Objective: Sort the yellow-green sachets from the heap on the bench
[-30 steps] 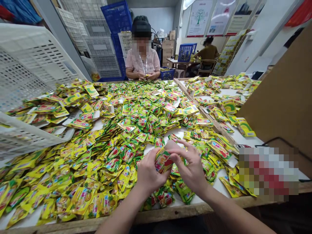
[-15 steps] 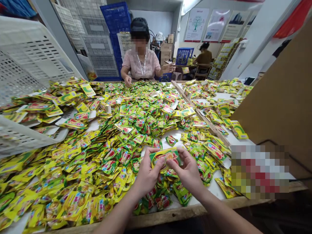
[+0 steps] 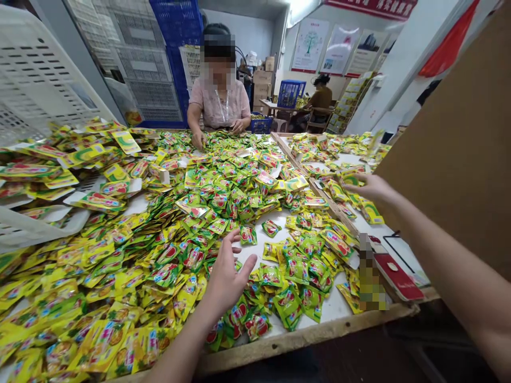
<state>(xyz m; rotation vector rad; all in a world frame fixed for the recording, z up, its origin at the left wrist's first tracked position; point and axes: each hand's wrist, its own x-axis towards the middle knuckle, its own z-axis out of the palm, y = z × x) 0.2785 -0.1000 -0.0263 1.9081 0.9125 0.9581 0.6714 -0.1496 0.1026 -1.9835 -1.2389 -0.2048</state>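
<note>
My left hand hovers over the heap of small sachets with its thumb and fingers apart, holding nothing. Below and around it lie glossy green sachets printed with red fruit, and yellow sachets with pineapple pictures spread to the left. My right hand reaches out past the wooden divider, fingers stretched and empty, above several flat yellow-green boxes. Beyond its fingertips a smeared yellow-green box shows above the far boxes.
A white crate lies tipped at the left, spilling boxes. A wooden divider splits the table. At right stand a brown board and a red phone. Opposite, a co-worker handles sachets; another person sits farther back.
Both hands held a yellow-green box together; now they have let go. My right hand has swung far right and forward, while the left has drawn slightly left. The view has turned right.
</note>
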